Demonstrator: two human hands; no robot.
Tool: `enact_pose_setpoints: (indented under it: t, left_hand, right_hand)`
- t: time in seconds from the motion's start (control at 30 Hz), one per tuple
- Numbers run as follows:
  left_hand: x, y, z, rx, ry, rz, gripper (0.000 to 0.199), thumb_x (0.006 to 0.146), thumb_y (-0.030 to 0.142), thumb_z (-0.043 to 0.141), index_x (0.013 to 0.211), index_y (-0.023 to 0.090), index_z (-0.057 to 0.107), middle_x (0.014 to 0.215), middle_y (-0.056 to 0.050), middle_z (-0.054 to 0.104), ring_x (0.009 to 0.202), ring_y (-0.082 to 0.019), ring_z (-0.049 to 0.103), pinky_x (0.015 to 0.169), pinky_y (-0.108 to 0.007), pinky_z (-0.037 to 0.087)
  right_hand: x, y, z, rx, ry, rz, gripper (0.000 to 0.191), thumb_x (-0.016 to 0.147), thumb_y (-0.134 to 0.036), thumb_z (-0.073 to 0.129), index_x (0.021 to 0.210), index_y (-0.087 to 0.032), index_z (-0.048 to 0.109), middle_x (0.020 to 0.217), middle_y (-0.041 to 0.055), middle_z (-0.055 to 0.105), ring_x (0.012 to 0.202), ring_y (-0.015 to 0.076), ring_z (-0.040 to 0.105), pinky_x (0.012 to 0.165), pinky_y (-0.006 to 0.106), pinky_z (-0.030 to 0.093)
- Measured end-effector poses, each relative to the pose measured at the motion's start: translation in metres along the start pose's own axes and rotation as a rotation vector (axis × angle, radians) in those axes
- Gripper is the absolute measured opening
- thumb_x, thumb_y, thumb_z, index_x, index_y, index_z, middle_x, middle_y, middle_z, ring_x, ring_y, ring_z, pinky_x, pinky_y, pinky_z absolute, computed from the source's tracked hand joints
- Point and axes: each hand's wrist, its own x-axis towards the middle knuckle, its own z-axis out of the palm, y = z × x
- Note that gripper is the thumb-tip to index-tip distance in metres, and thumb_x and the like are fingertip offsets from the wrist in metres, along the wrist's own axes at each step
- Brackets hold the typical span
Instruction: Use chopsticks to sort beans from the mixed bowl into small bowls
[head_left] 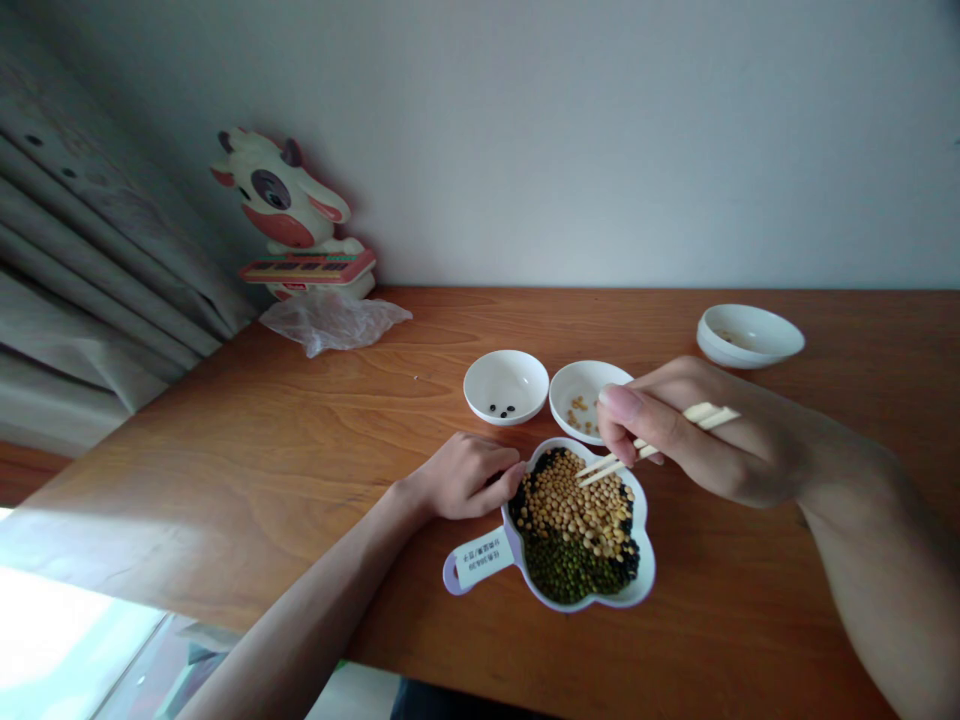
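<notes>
the beans point(564, 488), probably light, hard, slippery and best nipped mid-body, sat in the dish point(643, 578), the right hand point(709, 455) clamped on chopsticks point(705, 415), the left hand point(466, 478) at its rim, grip unclear.

an open stretch of wooden table point(300, 440) lies left of the left hand point(469, 475), up to the plastic bag point(334, 325), wide enough for a hand to pass; that hand and its forearm point(330, 600) block a low approach to the handled dish point(646, 580) from there. just beyond the dish, the left bowl point(506, 378) and middle bowl point(576, 385) sit nearly rim to rim, and the right hand point(720, 445), gripping chopsticks point(709, 416), overhangs the dish's far right part. over the green beans point(570, 570) there is open access from above; along the wall point(600, 150), a lane runs to the far-right bowl point(750, 352).
</notes>
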Motion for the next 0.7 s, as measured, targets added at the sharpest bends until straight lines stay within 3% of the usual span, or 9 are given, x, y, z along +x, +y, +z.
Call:
enact_pose_setpoints:
  t: [0.33,0.5,0.7]
  left_hand:
    - [-0.0013,-0.0029,0.0027,-0.011,-0.003,-0.014,0.044,0.118,0.038,0.036,0.082,0.021,0.054,0.076,-0.003,0.065,0.066,-0.016,0.058,0.066,-0.031,0.044]
    - [-0.0011,-0.003,0.0025,-0.021,-0.004,-0.01,0.043,0.118,0.038,0.036,0.082,0.021,0.054,0.076,-0.003,0.064,0.065,-0.016,0.057,0.065,-0.032,0.043]
    - [-0.0017,-0.0033,0.0027,-0.016,-0.007,-0.018,0.044,0.119,0.038,0.036,0.083,0.021,0.056,0.076,-0.003,0.065,0.067,-0.016,0.059,0.067,-0.032,0.045]
  right_hand:
    - [-0.0066,-0.0005,-0.0072,0.024,-0.007,0.001,0.055,0.118,-0.051,0.038,0.079,-0.021,0.065,0.069,0.0007,0.064,0.06,0.0143,0.054,0.061,0.033,0.04]
    - [-0.0048,-0.0023,-0.0047,0.021,0.0,0.037,0.059,0.117,-0.052,0.04,0.075,-0.021,0.066,0.063,-0.001,0.061,0.055,0.0128,0.052,0.057,0.033,0.036]
    - [-0.0036,-0.0015,-0.0049,0.076,0.017,-0.013,0.055,0.118,-0.05,0.042,0.077,-0.02,0.064,0.065,-0.0014,0.061,0.056,0.0117,0.052,0.058,0.03,0.039]
